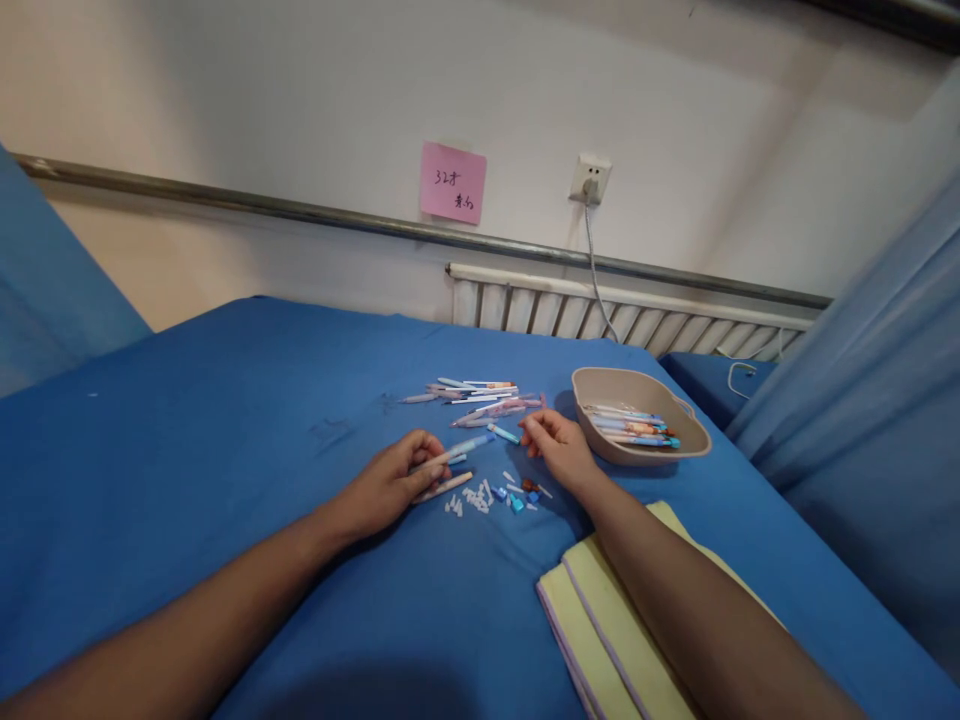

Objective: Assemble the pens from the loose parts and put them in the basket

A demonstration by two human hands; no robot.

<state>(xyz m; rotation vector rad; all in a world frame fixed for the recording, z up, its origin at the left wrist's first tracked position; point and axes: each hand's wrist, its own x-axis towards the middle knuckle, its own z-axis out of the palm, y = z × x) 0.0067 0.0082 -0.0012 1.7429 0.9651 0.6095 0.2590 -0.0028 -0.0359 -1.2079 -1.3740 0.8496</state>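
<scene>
My left hand (394, 482) rests on the blue cloth with its fingers closed round a pale pen barrel (461, 449) that points to the right. A second, pinkish barrel (444, 488) lies just under that hand. My right hand (559, 448) sits a little to the right, fingers curled in a pinch at their tips; what they hold is too small to make out. Between the hands lie several small pen parts and caps (499, 494). Beyond them is a loose pile of pens (480, 397).
A beige bowl (675, 448) holding several pens stands right of my right hand. Folded yellow cloth (600, 640) lies under my right forearm. A radiator (615, 315), wall socket with cable (589, 180) and pink note (452, 182) are behind. A blue curtain (877, 400) hangs right.
</scene>
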